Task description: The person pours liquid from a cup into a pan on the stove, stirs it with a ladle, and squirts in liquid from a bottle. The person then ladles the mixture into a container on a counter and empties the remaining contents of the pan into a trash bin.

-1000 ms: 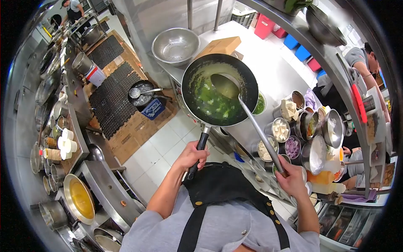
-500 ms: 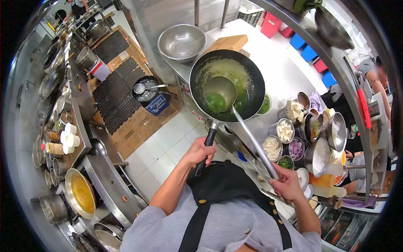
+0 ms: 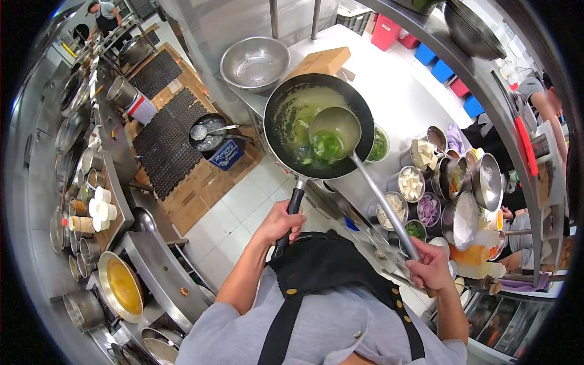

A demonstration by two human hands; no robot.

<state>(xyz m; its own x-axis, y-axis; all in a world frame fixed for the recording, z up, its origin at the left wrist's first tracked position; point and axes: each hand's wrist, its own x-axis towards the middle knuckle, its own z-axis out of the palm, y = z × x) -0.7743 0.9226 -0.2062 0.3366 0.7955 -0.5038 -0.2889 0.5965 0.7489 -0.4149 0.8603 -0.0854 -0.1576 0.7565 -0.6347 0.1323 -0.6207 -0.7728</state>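
Observation:
My left hand (image 3: 281, 224) is closed round the black handle of a dark pan (image 3: 359, 100). The pan is held up in front of me, over the near edge of the steel counter. Inside it lies a thin, pale green liquid with chopped greens (image 3: 329, 145). My right hand (image 3: 433, 266) grips the wooden end of a long steel ladle (image 3: 389, 210). The ladle's bowl is inside the pan, tilted, with bright green bits gathered at its lower edge. Just right of the pan, partly behind it, stands a tub of chopped greens (image 3: 378, 143).
A steel bowl (image 3: 255, 62) and a cardboard box (image 3: 319, 62) sit behind the pan. Tubs of white cubes (image 3: 411, 184) and sliced purple onion (image 3: 429, 208) crowd the right. A floor-level wok (image 3: 210, 132) stands left. A person (image 3: 107, 19) is at far left, another (image 3: 535, 100) at right.
The ladle's bowl has moved right across the pan, and my right hand has shifted slightly right. The pan appears a little further left in view. Both hands keep their grips.

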